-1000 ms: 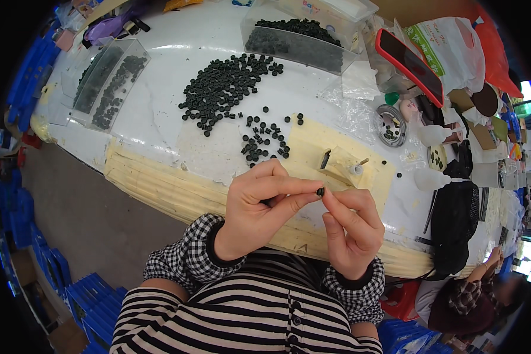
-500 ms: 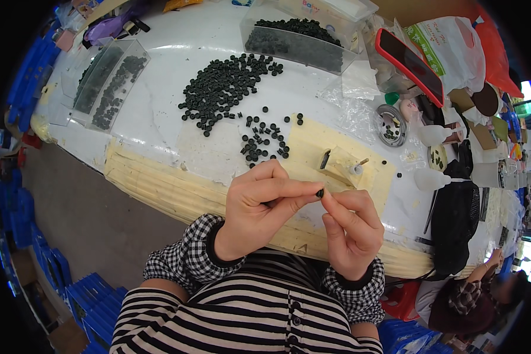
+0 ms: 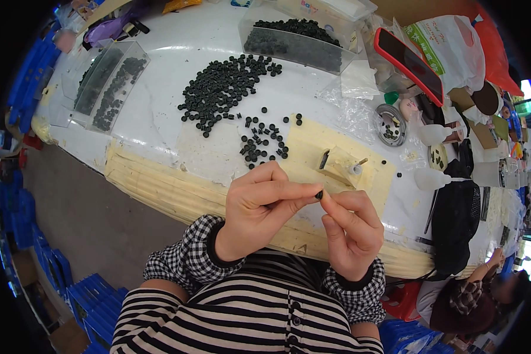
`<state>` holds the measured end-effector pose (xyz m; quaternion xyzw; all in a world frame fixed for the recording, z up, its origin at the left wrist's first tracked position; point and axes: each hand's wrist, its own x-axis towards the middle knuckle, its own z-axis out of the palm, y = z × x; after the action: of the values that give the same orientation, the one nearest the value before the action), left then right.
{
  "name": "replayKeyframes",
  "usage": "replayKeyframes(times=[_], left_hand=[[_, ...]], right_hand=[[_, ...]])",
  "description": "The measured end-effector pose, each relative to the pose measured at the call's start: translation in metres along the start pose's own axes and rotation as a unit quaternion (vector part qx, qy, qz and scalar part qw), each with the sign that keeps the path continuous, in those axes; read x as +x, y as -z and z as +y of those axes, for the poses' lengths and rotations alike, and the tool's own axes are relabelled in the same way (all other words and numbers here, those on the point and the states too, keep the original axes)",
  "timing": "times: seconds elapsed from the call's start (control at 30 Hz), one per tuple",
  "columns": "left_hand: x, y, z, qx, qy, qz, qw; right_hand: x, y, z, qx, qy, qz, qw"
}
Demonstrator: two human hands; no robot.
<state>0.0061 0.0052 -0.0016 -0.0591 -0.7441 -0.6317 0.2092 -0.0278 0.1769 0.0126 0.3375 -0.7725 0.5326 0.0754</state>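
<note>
Between the thumb and index finger of my left hand is a small black round part, held above the table's near edge. My right hand meets it from the other side, its index fingertip touching or nearly touching the part. The other fingers of that hand are curled in and its thumb is bent below; whether they pinch anything tiny is hidden. Just beyond my hands lies a loose group of similar black parts, with a larger pile farther back. A small yellowish fixture with upright pegs stands beyond my right hand.
Clear bins of black parts stand at the back and left. To the right are a red-cased phone, a round metal dish, white squeeze bottles and a black mesh bag. Another person sits at lower right.
Almost nothing differs. Both hands keep the same pose around the small black part, and the table's contents stay put apart from a very slight shift of the view.
</note>
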Motion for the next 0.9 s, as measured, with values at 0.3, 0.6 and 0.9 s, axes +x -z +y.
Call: replayKeyframes(times=[0.3, 0.6, 0.9], left_hand=[[0.0004, -0.0005, -0.0016, -0.059, 0.033, -0.011, 0.998], [0.0011, -0.0004, -0.0050, -0.079, 0.045, -0.009, 0.996], [0.0003, -0.0003, -0.0025, -0.043, 0.015, 0.000, 0.999]], right_hand=[[0.0011, -0.0015, 0.0026, -0.026, 0.039, 0.014, 0.999], [0.0024, -0.0027, 0.0032, -0.045, 0.055, 0.014, 0.997], [0.0018, -0.0023, 0.0036, -0.032, 0.047, 0.011, 0.998]])
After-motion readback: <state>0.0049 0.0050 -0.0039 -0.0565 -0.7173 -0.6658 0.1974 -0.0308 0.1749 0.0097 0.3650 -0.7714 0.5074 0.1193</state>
